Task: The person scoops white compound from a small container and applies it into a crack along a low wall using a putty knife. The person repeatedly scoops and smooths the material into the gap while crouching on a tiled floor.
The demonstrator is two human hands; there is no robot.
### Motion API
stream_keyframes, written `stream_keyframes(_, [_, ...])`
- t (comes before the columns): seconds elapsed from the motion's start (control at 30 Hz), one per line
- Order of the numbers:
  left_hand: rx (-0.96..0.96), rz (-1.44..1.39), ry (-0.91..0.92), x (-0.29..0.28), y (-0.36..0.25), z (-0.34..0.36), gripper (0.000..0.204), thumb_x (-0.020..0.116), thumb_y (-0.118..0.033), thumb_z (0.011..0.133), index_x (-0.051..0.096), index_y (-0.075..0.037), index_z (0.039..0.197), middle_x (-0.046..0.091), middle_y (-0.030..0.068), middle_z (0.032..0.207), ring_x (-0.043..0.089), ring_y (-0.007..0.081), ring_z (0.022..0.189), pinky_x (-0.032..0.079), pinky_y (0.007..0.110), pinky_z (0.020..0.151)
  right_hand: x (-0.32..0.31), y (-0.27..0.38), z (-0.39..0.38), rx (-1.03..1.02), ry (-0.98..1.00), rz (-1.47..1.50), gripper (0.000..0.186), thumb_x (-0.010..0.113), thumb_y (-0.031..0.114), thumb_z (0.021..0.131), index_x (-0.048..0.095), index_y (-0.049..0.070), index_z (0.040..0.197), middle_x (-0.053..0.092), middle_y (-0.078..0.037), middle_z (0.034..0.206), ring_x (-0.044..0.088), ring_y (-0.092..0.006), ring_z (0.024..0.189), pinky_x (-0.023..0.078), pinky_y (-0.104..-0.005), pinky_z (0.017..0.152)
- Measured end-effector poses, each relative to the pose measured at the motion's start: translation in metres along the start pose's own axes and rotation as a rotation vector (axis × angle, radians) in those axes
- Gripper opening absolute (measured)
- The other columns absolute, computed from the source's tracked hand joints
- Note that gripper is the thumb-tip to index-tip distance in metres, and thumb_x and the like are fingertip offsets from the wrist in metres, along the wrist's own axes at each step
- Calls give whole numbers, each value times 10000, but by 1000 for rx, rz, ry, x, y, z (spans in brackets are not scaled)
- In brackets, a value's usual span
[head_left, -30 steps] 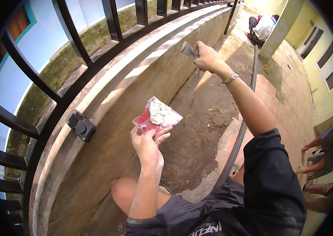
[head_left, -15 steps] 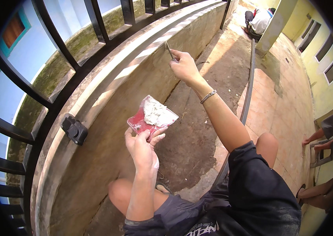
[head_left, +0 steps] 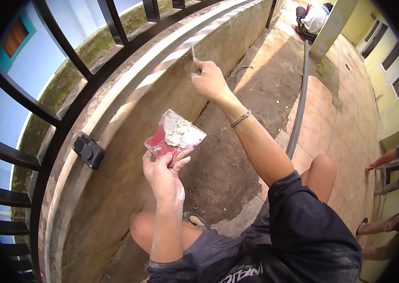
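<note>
Red palette (head_left: 154,143) juts beyond left hand (head_left: 162,178), edge pinched; right hand (head_left: 210,81) curled round scraper (head_left: 193,52).

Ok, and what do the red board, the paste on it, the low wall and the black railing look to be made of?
Red board: probably stiff plastic, being thin with a smooth sheen. Paste: maybe plaster or filler, matte, pale and lumpy. Low wall: likely cement render, dull and blotchy. Black railing: seemingly painted metal, with crisp-edged, slightly glossy bars.
</note>
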State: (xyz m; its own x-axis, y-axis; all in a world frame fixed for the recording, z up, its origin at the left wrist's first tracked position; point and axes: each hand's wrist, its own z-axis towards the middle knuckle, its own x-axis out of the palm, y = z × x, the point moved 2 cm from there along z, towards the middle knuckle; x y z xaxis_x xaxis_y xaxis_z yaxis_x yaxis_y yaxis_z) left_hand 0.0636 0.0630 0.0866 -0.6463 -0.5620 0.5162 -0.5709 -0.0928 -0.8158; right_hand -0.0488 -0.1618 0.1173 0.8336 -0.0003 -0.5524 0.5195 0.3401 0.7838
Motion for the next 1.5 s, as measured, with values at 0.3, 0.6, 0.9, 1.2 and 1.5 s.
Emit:
stream_keyframes(0.3, [-8, 15, -19, 6, -1, -1, 477, 450, 76, 902, 370, 144, 1368, 631, 272, 1243, 753, 388, 924, 647, 347, 671, -14, -3, -23, -38, 208, 201, 558, 567, 64, 924, 529, -57, 1468, 651, -121, 755, 637, -168, 639, 519, -329, 596])
stream_keyframes(0.6, [1, 14, -19, 2, 0, -2, 479, 445, 71, 909, 350, 143, 1373, 632, 293, 1224, 752, 397, 926, 651, 359, 674, -29, -1, 6, 262, 181, 638, 630, 550, -15, 948, 333, -179, 1516, 575, -80, 729, 599, -138, 652, 574, -306, 542])
stream_keyframes(0.9, [2, -29, 2, -4, 2, 0, 534, 434, 64, 914, 282, 148, 1420, 635, 325, 1213, 760, 398, 883, 655, 362, 666, 0, 18, 10, 272, 234, 649, 678, 573, -26, 952, 246, -237, 1507, 574, -97, 675, 573, -161, 552, 581, -335, 553])
stream_keyframes(1.2, [-1, 0, -50, -18, -2, 1, 550, 434, 73, 915, 263, 143, 1433, 632, 323, 1213, 757, 414, 881, 650, 380, 658, 12, 27, -6, 130, 218, 596, 381, 619, 15, 913, 508, -207, 1202, 606, -87, 649, 607, -161, 512, 531, -310, 510])
stream_keyframes(1.5, [9, 6, -58, -18, -1, -3, 551, 443, 74, 901, 280, 135, 1424, 640, 318, 1207, 760, 406, 880, 655, 379, 678, -25, -4, -21, 350, 117, 716, 440, 595, -28, 925, 564, -128, 1352, 616, -78, 726, 568, -113, 523, 511, -259, 449])
